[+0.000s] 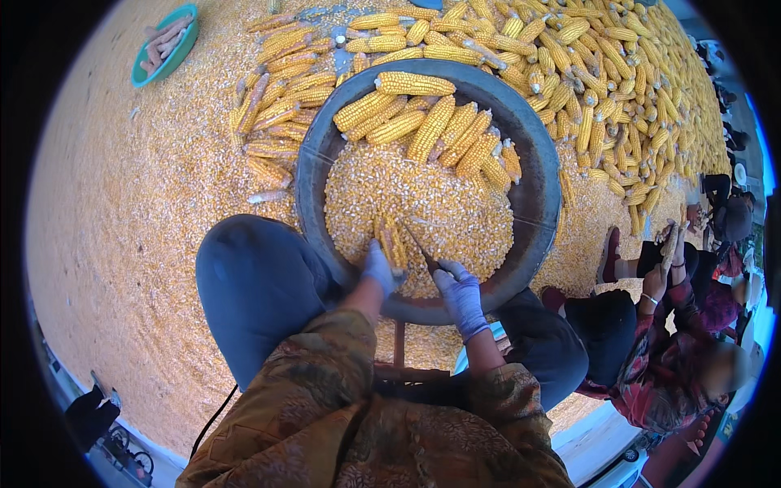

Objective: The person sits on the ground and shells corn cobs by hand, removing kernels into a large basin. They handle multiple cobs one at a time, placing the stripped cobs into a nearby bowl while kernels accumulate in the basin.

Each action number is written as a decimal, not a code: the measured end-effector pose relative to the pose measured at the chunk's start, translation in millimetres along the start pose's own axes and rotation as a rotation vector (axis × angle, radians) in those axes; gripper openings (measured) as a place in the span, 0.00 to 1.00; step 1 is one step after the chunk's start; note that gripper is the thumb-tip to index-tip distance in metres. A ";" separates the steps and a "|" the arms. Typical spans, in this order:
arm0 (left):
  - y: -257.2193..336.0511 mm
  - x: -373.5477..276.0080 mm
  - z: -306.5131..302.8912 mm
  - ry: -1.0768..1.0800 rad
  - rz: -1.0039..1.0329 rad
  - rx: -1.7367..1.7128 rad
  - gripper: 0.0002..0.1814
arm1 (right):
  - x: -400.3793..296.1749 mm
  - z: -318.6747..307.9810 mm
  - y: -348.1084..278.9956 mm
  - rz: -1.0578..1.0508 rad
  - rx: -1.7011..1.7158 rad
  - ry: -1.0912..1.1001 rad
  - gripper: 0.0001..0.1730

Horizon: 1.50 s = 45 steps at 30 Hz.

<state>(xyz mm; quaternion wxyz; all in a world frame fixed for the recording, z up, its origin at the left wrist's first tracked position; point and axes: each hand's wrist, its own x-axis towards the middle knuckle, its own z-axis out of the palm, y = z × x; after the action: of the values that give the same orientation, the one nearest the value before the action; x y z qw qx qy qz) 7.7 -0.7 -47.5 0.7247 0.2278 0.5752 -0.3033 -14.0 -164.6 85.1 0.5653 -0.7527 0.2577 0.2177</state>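
Note:
My left hand (pixel 379 266), in a pale glove, holds a partly shelled corn cob (pixel 389 241) with bare rows between its yellow kernels. In my gloved right hand (pixel 460 296) is a thin pointed metal tool (pixel 421 247) with a dark handle, its tip close to the cob's right side. Both hands are over the near side of a large round metal basin (pixel 531 165) between my knees. Loose kernels (pixel 421 189) fill much of the basin. Several whole corn cobs (pixel 430 125) lie at its far side, on top of the kernels.
Kernels (pixel 152 244) spread widely over the ground at left. Cobs with stripped rows (pixel 287 91) lie left of the basin, and a big heap of corn cobs (pixel 610 79) rises at right. A green basin (pixel 192 43) holds bare cobs. A person (pixel 656 366) sits close at right holding a cob.

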 end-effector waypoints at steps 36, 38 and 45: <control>3.5 -48.1 4.7 -0.150 -0.031 -0.102 0.32 | -81.3 -2.3 -82.5 -0.202 -0.629 -0.083 0.18; 1.1 -28.2 -7.9 -0.172 -0.029 -0.110 0.34 | -83.9 2.6 -91.2 -0.178 -0.648 -0.103 0.18; 9.1 -13.7 -7.0 -0.186 -0.098 -0.119 0.33 | -64.3 11.8 -51.5 -0.221 -0.507 -0.024 0.17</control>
<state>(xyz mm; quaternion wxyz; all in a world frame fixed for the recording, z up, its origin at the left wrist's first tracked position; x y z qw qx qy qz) 7.0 12.9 -36.0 0.7714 0.1269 0.5330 -0.3237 -31.4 -132.3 159.8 0.3823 -0.8910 0.1046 0.2213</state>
